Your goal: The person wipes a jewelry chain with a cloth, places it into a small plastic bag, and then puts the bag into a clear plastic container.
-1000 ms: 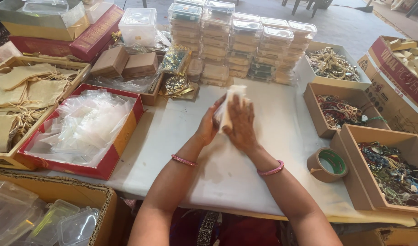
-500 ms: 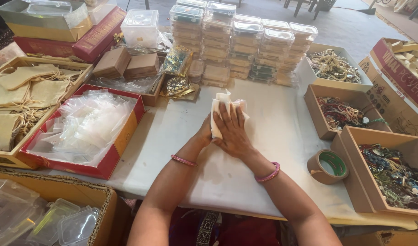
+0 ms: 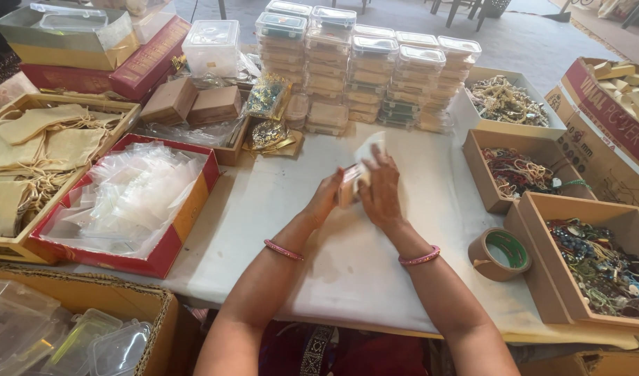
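Note:
Both of my hands meet over the middle of the white table (image 3: 278, 209). My left hand (image 3: 326, 198) and my right hand (image 3: 379, 191) hold a small flat packet (image 3: 350, 182) between them, with a thin white wrapping (image 3: 370, 147) sticking up above the fingers. The packet is lifted a little off the table. A pink bangle sits on each wrist.
A red tray of clear plastic bags (image 3: 124, 202) lies left; beyond it a tray of cloth pouches (image 3: 34, 150). Stacks of clear lidded boxes (image 3: 361, 69) stand behind. Cardboard boxes of beaded jewellery (image 3: 598, 257) and a tape roll (image 3: 501, 254) sit right.
My hands were pressing the white wrapping flat on the table. Now they have lifted it and hold the packet upright between them, slightly further back.

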